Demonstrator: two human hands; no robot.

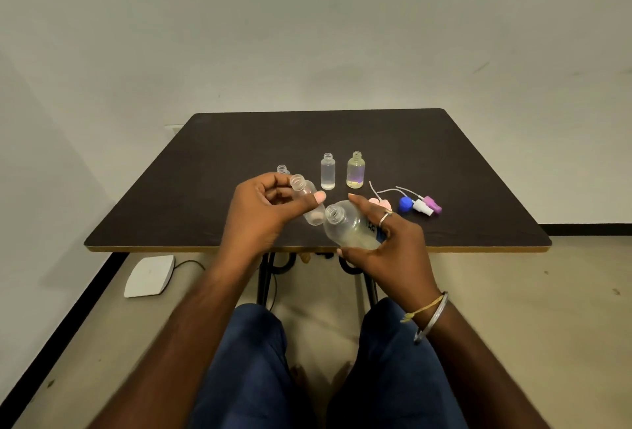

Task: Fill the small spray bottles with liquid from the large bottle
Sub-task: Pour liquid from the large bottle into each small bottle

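Dark table (444,155) with gold front edge, on black metal legs (265,278). Flat white device (149,276) on the floor left of the legs, cable (191,262) attached. Black skirting (68,329) along the left wall.

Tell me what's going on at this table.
A seated person grips an open small bottle in the left hand and the uncapped large bottle, tilted, in the right hand, above the table. No liquid is flowing. Behind, a clear bottle and a yellowish bottle stand open holding liquid; a third bottle is partly hidden. Spray tops and a blue cap lie to the right.
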